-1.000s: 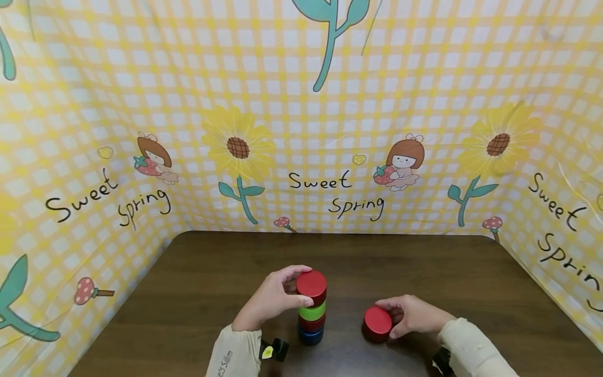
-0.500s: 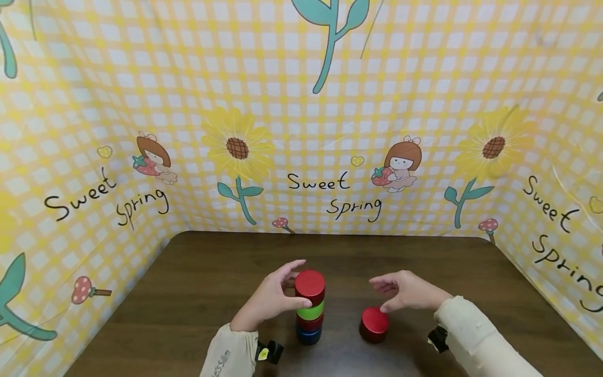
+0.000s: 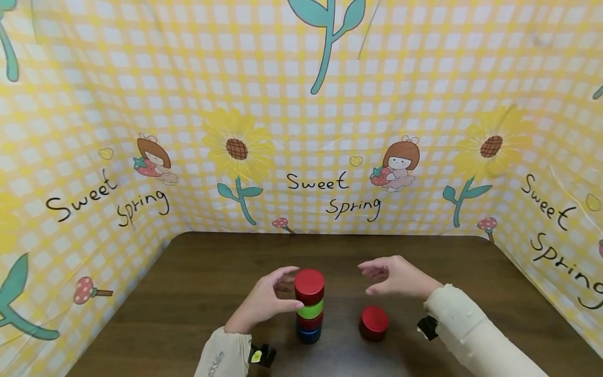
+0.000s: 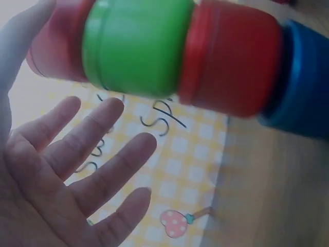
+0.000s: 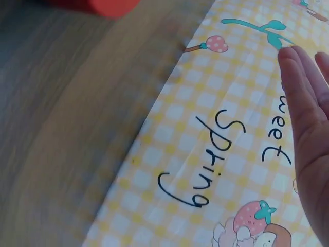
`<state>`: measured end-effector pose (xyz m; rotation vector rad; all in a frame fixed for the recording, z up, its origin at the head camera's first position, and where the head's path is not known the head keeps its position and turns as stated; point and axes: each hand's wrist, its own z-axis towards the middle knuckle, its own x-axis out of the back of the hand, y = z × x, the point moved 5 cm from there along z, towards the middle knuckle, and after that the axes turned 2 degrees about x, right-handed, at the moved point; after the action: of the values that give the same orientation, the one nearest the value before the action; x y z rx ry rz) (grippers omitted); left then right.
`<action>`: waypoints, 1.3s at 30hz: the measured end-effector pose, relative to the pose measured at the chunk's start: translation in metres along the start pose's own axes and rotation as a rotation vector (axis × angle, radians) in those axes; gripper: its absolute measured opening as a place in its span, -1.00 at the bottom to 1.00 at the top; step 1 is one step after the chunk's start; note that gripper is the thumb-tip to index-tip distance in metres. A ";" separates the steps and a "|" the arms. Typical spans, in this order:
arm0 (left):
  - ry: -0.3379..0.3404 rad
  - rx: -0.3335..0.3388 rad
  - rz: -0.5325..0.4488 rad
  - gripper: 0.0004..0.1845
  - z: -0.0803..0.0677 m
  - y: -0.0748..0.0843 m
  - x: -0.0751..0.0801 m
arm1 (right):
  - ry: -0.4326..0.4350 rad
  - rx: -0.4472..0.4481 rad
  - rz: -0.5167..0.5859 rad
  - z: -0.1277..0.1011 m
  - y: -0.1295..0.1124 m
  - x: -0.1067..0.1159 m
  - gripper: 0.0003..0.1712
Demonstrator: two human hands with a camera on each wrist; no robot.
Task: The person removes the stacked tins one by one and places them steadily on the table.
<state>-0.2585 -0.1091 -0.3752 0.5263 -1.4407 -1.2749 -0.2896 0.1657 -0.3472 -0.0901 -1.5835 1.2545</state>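
Between both hands [image 3: 330,290], stack [image 3: 309,306] stands upright.

Free room as I see it: between my left hand [image 3: 264,301] and right hand [image 3: 393,276] rises the stack of four lids [image 3: 309,306], the tallest obstacle, just beside the left fingers. A lone red lid [image 3: 375,322] lies low under the raised right hand, apart from the stack, leaving a passable gap. Beyond both hands the surface [image 3: 330,251] lies open up to the patterned backdrop [image 3: 320,157], which closes three sides.
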 end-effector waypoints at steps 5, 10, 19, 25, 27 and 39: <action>0.019 -0.028 -0.017 -0.29 -0.001 -0.008 0.000 | 0.118 0.058 0.003 0.005 -0.004 -0.003 -0.44; 0.051 -0.047 -0.058 -0.31 -0.001 -0.017 -0.001 | 0.330 0.090 0.032 0.008 -0.011 -0.003 -0.53; 0.081 -0.030 -0.073 -0.32 0.003 -0.024 -0.004 | 0.448 0.147 0.150 0.015 -0.017 -0.021 -0.56; 0.062 -0.047 -0.073 -0.26 0.005 -0.024 -0.006 | 0.400 0.173 0.254 0.020 -0.018 -0.035 -0.39; 0.056 -0.053 -0.076 -0.25 0.005 -0.024 -0.007 | 0.391 0.192 0.284 0.021 -0.018 -0.040 -0.34; 0.053 -0.027 -0.077 -0.27 0.002 -0.024 -0.013 | 0.347 0.246 0.333 0.032 -0.025 -0.062 -0.22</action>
<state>-0.2634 -0.1054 -0.4018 0.5980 -1.3685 -1.3294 -0.2740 0.0960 -0.3661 -0.4064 -1.1355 1.5858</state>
